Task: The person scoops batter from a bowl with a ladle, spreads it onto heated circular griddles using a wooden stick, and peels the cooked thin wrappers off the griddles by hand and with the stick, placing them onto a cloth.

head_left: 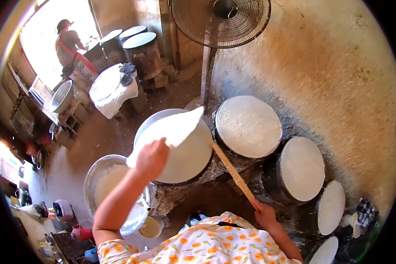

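Note:
My left hand [152, 158] is closed over a round drum top [187, 160] covered in white. A thin white sheet [178, 127] extends from that hand toward the upper right, its pointed end raised near the drum's far rim; the exact grip is partly hidden by my fingers. My right hand [264, 214] is wrapped around the lower end of a flat wooden stick [233, 173]. The stick slants up to the left, its far tip at the right edge of the same drum top.
White-topped drums [248, 126] curve along the wall at right. A large metal basin [92, 178] and a small bucket [152, 227] stand at left. Beyond are a fan [224, 17], more drums [141, 48], a cloth-draped stand [112, 90] and a person [68, 46] by the doorway.

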A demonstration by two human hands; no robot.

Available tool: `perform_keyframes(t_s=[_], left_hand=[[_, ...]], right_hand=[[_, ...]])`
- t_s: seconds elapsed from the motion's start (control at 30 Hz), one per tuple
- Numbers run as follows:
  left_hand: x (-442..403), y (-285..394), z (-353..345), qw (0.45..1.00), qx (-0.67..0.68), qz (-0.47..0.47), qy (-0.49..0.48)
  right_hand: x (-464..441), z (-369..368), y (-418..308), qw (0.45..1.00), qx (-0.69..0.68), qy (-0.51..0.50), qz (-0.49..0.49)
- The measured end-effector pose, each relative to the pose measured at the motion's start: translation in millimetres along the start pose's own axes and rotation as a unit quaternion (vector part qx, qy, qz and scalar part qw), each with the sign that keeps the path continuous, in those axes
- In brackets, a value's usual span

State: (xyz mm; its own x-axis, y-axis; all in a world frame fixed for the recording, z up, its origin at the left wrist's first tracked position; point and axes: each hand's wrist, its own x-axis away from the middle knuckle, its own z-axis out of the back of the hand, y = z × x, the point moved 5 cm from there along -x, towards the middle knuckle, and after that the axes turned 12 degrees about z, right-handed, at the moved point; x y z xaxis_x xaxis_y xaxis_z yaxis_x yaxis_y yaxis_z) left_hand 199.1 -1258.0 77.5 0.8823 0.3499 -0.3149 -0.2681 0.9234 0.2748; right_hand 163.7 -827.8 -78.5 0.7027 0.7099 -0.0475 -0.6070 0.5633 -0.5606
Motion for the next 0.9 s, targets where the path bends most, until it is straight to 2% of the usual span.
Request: perform_keyframes(t_s=[0.03,0.07,0.13,0.2,0.27,0.3,0.33,0.4,0.47,0.5,0.53,0.57,0.6,0.67,0.7,0.8,0.9], left_hand=[[14,9,-24,0.993,-0.031,0.04,-0.111],[26,14,-48,0.971,-0.06,0.08,-0.217],[44,15,-101,0.976,-0.067,0.007,-0.206],[35,17,-123,0.971,0.006,0.118,-0.206],[12,12,-149,0.972,0.074,0.201,-0.092],[-1,12,-150,0.966,0.119,0.226,-0.028],[-12,14,-154,0.959,0.142,0.245,-0.008],[-22,29,-157,0.928,0.306,0.211,0.001],[-13,38,-155,0.92,0.355,0.167,-0.009],[-2,35,-148,0.951,0.29,0.101,0.027],[9,27,-143,0.952,0.288,0.1,0.028],[21,19,-138,0.969,0.215,0.121,0.023],[33,11,-136,0.98,0.142,0.14,0.017],[53,-10,-143,0.982,0.103,0.157,-0.005],[59,-16,-146,0.982,0.062,0.175,-0.022],[72,-27,-149,0.981,0.044,0.186,-0.04],[77,-24,-136,0.978,0.049,0.196,-0.057]], right_hand=[[2,1,2,0.999,-0.018,0.039,0.009],[0,1,2,0.999,-0.02,0.037,0.011],[0,1,11,0.994,-0.065,0.044,-0.079],[-7,4,12,0.993,-0.078,0.075,-0.044],[-14,5,15,0.989,-0.091,0.081,-0.088],[-21,9,10,0.99,-0.074,0.113,-0.043],[-28,10,8,0.99,-0.074,0.111,-0.041],[-37,13,4,0.989,-0.091,0.111,-0.021],[-38,14,3,0.993,-0.075,0.094,-0.021],[-40,13,2,0.995,-0.062,0.079,-0.02],[-43,11,2,0.996,-0.051,0.065,-0.019],[-46,10,-2,0.995,-0.044,0.087,0.026],[-49,9,-3,0.995,-0.045,0.087,0.023],[-59,3,-7,0.999,-0.035,0.025,0.013],[-67,0,-8,0.999,-0.035,0.025,0.013],[-98,-11,-15,0.999,-0.039,-0.008,0.031],[-128,-21,-26,0.995,-0.046,-0.015,0.087]])
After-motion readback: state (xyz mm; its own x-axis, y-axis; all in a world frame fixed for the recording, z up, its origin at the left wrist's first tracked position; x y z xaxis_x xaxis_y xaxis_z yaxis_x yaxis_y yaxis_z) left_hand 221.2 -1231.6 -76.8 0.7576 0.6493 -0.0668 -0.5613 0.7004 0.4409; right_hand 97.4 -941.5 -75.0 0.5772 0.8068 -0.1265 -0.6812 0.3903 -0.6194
